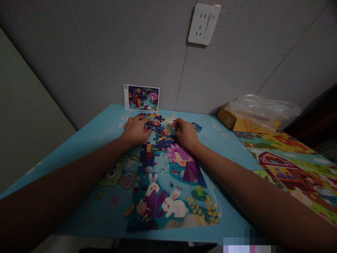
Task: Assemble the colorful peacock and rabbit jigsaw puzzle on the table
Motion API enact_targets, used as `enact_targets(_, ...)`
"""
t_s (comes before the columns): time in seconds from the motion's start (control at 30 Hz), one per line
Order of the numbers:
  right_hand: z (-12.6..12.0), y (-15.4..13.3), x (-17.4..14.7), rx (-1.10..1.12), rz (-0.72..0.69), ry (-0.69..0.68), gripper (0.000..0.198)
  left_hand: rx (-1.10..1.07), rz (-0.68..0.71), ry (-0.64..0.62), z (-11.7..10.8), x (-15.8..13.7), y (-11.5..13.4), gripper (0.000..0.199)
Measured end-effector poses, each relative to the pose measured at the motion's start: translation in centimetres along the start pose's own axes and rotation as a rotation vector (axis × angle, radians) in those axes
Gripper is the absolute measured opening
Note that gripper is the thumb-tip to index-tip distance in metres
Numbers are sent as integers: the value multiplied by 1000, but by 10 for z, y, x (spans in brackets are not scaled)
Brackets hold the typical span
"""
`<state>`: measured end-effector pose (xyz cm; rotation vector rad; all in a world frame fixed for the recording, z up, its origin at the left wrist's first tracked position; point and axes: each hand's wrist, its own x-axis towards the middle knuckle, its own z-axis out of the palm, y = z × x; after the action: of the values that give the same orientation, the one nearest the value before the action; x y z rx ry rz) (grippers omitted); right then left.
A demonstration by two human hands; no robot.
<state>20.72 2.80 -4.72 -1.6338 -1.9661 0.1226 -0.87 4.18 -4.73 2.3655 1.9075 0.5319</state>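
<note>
A partly assembled jigsaw puzzle [173, 189] with rabbits, a frog and a pink peacock lies in front of me. Several loose puzzle pieces [156, 123] are heaped beyond its far edge. My left hand [137, 130] rests at the left of this heap, fingers stretched and apart over the pieces. On the other side, my right hand [186, 134] has its fingers curled in above the far right part of the puzzle; whatever they may hold is hidden. One dark blue piece [197, 127] lies just beyond the right hand. A reference picture card [143, 98] leans upright against the wall.
The light blue table [105, 130] has printed cartoon figures and meets a grey wall [147, 52] with a socket [204, 24]. At right stand a yellow box [244, 121] and a clear plastic bag [263, 107]. A second farm-scene puzzle [292, 168] lies nearer me.
</note>
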Motion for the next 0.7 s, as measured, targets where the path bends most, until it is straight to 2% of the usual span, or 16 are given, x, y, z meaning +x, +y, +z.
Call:
enact_targets(0.23,0,0,-1,35,-58,-1,35,10,-46,-1,0,1,0,57)
enact_targets(0.4,0,-2,0,30,-72,14,26,0,-8,41,3,3,-4,51)
enact_targets(0.7,4,1,1,14,-99,34,24,-11,-11,58,0,4,-4,48)
